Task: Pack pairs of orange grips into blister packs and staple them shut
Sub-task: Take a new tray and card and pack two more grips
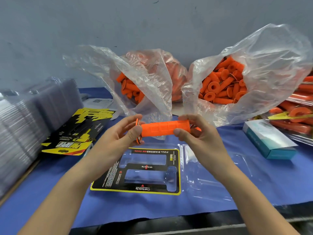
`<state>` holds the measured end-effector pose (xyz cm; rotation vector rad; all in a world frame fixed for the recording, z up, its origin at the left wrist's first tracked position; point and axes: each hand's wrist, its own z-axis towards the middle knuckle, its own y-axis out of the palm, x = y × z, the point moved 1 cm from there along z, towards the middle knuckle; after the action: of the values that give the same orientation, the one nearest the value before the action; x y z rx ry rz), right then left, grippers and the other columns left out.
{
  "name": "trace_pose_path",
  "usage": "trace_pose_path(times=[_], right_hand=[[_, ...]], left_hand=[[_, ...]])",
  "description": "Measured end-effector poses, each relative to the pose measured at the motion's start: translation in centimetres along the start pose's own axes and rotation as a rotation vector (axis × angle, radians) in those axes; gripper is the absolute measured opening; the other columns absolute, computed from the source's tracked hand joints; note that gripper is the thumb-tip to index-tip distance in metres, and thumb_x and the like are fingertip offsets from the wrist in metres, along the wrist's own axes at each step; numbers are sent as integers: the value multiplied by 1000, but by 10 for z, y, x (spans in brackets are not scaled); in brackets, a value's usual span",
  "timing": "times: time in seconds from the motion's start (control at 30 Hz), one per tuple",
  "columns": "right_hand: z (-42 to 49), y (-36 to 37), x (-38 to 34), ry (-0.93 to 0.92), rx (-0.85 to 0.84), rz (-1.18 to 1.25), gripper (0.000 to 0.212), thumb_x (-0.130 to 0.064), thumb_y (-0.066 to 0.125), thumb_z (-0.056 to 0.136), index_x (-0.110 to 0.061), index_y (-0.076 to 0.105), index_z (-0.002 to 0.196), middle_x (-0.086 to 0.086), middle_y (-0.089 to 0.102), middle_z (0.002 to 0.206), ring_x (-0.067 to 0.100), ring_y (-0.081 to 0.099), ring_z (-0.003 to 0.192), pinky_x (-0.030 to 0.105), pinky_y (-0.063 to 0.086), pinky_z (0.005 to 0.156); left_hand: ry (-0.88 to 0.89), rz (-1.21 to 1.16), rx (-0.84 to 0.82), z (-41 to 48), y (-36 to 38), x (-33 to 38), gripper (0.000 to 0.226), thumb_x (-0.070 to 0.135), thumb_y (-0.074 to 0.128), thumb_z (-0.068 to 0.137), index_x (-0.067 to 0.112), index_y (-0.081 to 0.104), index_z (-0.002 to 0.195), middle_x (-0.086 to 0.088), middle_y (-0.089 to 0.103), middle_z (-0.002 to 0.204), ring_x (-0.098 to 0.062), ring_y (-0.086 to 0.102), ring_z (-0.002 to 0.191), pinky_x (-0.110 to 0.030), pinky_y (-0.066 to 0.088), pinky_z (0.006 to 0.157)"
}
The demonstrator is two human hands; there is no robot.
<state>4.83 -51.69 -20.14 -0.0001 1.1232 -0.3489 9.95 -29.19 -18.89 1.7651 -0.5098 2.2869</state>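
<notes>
An orange grip [165, 128] lies level between both hands, above the table. My left hand [122, 134] pinches its flanged left end, thumb in front. My right hand [198, 133] pinches the right end; a second orange piece [196, 128] shows behind its fingers. Below them an open clear blister pack [208, 170] lies flat on the blue cloth, its left half backed by a black and yellow card [140, 170] with two grip-shaped cavities holding nothing.
Two clear plastic bags of orange grips [133, 89] [223, 83] stand at the back. Stacked clear blisters [22, 122] fill the left, printed cards [77, 131] lie beside them. A teal box [269, 141] and packed grips [298, 116] sit at the right.
</notes>
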Motion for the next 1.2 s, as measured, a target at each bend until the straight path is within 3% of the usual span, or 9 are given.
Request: trace_pose_path(times=[0.1, 0.27, 0.43, 0.53, 0.67, 0.8, 0.93, 1.1, 1.2], right_hand=[[-7, -2, 0, 22, -43, -29, 25, -34, 76, 82, -43, 60, 100, 2, 67, 80, 38, 60, 76, 50, 47, 66], [-20, -1, 1, 26, -126, -161, 23, -42, 73, 83, -44, 60, 102, -19, 68, 95, -1, 63, 78, 11, 45, 66], [-26, -8, 2, 3, -129, -207, 30, -53, 54, 87, -41, 63, 114, -27, 65, 109, 2, 62, 105, 11, 44, 82], [-25, -3, -2, -8, -155, -234, 40, -60, 53, 85, -43, 60, 121, -28, 61, 118, -1, 58, 110, 13, 45, 83], [-22, 23, -17, -67, -204, -210, 57, -63, 60, 78, -46, 50, 132, -28, 60, 117, -2, 57, 109, 10, 43, 82], [-19, 40, -28, -161, -203, -101, 72, -22, 75, 85, -57, 39, 136, -18, 65, 108, 8, 65, 91, 16, 50, 76], [-22, 37, -30, -188, -102, -74, 52, -11, 69, 87, -42, 57, 127, -11, 67, 100, 14, 67, 87, 19, 53, 80], [-24, 34, -30, -99, 61, 247, 38, -8, 75, 84, -26, 60, 114, -3, 71, 97, 16, 70, 82, 20, 53, 76], [-24, 20, -30, -51, -78, 175, 44, -19, 78, 82, -30, 57, 119, -7, 69, 106, 14, 71, 88, 20, 53, 77]], left_hand=[[24, 71, -30, -7, -6, 4, 48, 42, 66, 80, 35, 60, 127, 8, 68, 121, -23, 74, 91, -21, 55, 85], [-48, 80, -55, -13, -15, -2, 35, 25, 67, 85, 31, 63, 119, 2, 70, 113, -21, 73, 93, -20, 57, 79], [-95, 133, 43, -21, -29, -10, 30, 15, 65, 89, 26, 64, 117, -8, 69, 115, -19, 74, 83, -28, 58, 75], [28, 166, 153, -20, -29, 1, 39, 35, 73, 79, 32, 64, 117, -1, 72, 111, -8, 70, 90, -13, 52, 74], [282, 339, 143, -21, -7, 23, 46, 48, 68, 77, 42, 57, 122, 16, 68, 114, -5, 64, 110, -23, 50, 93], [537, 547, 50, -24, 25, 32, 49, 36, 68, 87, 35, 49, 133, 16, 60, 123, -9, 59, 116, -17, 44, 97], [335, 210, 3, -23, 25, 24, 69, 29, 74, 82, 27, 39, 141, 5, 55, 137, -15, 54, 128, -34, 43, 108], [225, 351, -62, -29, 24, 9, 43, 39, 68, 84, 45, 49, 121, 12, 69, 108, -14, 67, 94, -36, 55, 83], [290, 539, -46, -28, 16, 4, 31, 40, 66, 91, 45, 52, 118, 18, 64, 104, -6, 63, 89, -15, 47, 71]])
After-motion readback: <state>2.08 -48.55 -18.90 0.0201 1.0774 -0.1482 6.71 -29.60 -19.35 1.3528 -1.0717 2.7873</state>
